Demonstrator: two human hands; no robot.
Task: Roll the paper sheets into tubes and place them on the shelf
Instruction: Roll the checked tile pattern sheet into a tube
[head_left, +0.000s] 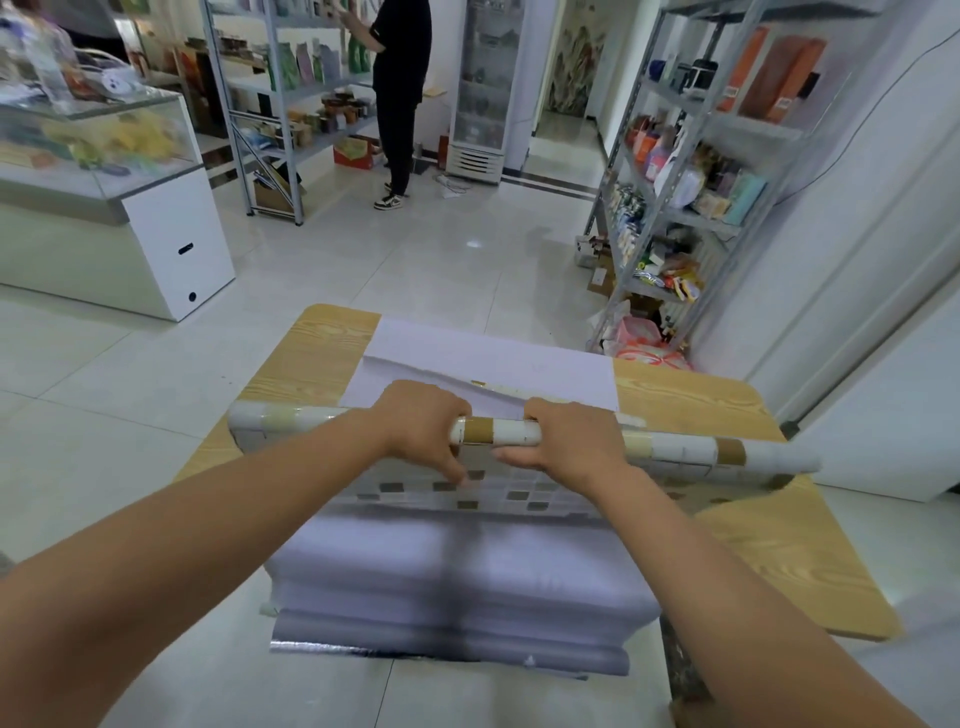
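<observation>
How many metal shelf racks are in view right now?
2: the back-left rack beside the standing person, and the right-hand rack by the wall. More may be out of frame.

Bright, even indoor light, pretty soft — one small glare spot sits on the glossy floor (474, 243). The wide-angle lens bends the rack (727, 171) uprights near the right edge. The glass counter (98, 140) top left is smeared with blur, and a grey shadow band crosses the hanging paper (457, 566).
</observation>
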